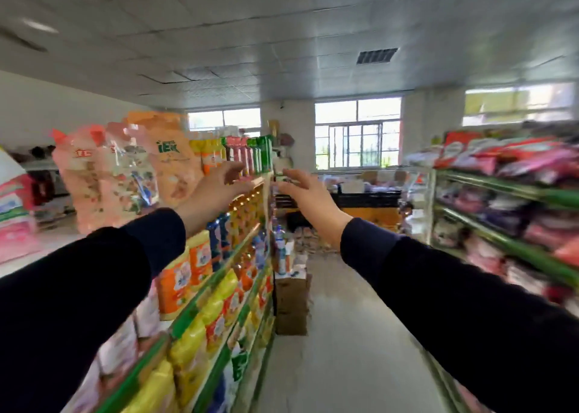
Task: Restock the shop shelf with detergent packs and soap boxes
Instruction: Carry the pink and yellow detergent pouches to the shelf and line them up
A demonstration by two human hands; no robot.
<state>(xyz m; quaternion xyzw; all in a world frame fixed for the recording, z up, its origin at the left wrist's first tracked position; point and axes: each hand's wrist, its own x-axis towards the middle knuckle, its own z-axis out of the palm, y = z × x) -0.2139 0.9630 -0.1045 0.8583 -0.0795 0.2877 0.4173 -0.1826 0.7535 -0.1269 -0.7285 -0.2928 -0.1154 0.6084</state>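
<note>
Along the top of the left-hand shelf unit (pixel 219 274), tall detergent packs (pixel 106 174) stand upright in a row, pink and orange pouches nearest, with slimmer green and pink boxes (pixel 250 155) farther down the same top tier. Both arms reach forward at that height. The left hand (pixel 219 190) is level with the end of the row, fingers spread and loosely bent, holding nothing; its fingertips lie near the green boxes, though blur hides whether they touch. The right hand (pixel 305 190) hovers just beside it over the aisle, fingers also loose and apart, nothing in its grasp. Dark sleeves cover both forearms.

Below the top tier, orange, blue and yellow bottles and bags fill the lower shelves (labels too smeared to read). Cardboard cartons (pixel 291 299) sit on the floor at the shelf's far end. Across the aisle, another shelf unit (pixel 501 224) with green rails holds pink and red packets. Barred windows (pixel 357 133) line the back wall.
</note>
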